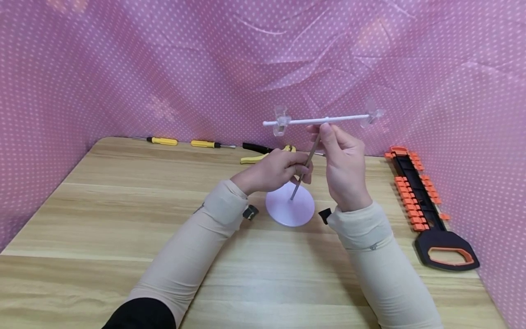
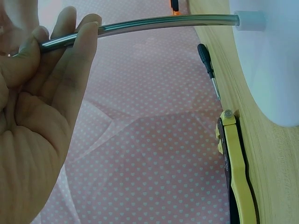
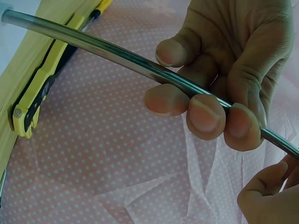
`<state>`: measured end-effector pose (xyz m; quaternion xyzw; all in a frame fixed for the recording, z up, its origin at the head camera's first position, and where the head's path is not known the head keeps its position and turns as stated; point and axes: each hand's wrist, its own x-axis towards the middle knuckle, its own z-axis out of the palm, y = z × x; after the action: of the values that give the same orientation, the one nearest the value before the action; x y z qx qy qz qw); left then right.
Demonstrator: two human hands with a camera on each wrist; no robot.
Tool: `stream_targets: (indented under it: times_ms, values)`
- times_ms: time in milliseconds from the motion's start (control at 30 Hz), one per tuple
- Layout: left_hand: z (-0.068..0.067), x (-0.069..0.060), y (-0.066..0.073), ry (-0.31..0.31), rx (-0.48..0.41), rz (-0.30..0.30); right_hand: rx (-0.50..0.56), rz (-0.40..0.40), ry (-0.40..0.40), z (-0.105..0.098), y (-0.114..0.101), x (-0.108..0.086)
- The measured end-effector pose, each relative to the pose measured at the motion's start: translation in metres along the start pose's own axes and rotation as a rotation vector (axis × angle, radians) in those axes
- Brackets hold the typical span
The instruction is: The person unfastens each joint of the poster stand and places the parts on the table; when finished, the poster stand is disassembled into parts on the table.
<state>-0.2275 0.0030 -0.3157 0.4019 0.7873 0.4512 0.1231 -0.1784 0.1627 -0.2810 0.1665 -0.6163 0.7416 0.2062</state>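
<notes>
A stand with a round white base (image 1: 290,214), a thin metal rod (image 3: 117,58) and a white crossbar (image 1: 304,121) is between my hands. Clear plastic clips (image 1: 281,122) sit at both ends of the crossbar. My left hand (image 1: 277,169) holds the rod about midway, fingers curled round it, above the base. At the rod's top my right hand (image 1: 347,164) pinches it just under the crossbar, thumb upward. A white collar (image 2: 250,21) joins the rod to the base in the left wrist view. The crossbar is out of both wrist views.
Two yellow screwdrivers (image 1: 163,141) and yellow-black pliers (image 1: 255,157) lie along the table's back edge. On the right lies a black and orange rack with a handle (image 1: 448,249). A pink dotted cloth (image 1: 205,68) hangs around the wooden table (image 1: 102,214).
</notes>
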Motion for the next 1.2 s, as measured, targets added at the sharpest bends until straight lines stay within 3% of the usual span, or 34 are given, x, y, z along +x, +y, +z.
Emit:
stream_targets:
  times_ms: [267, 500, 667, 867, 1033, 1200]
  values:
    - [-0.001, -0.001, 0.003, -0.01, 0.021, -0.03, -0.055, 0.021, 0.097, 0.001, -0.002, -0.001]
    - [-0.001, -0.001, 0.004, -0.013, 0.021, -0.031, -0.002, 0.013, 0.138, 0.003, -0.001, -0.002]
    - [-0.001, -0.001, 0.004, -0.019, 0.019, -0.028, 0.012, 0.051, 0.157, 0.003, -0.001, -0.004]
    - [-0.001, -0.001, 0.003, -0.024, 0.014, -0.03, -0.01, -0.023, 0.157, 0.004, -0.001, -0.004]
    - [-0.001, -0.001, 0.004, -0.023, 0.007, -0.032, 0.016, -0.079, 0.111, 0.002, -0.001, -0.003]
    - [-0.001, -0.002, 0.003, -0.02, 0.018, -0.016, 0.007, -0.013, -0.036, -0.007, 0.0, 0.001]
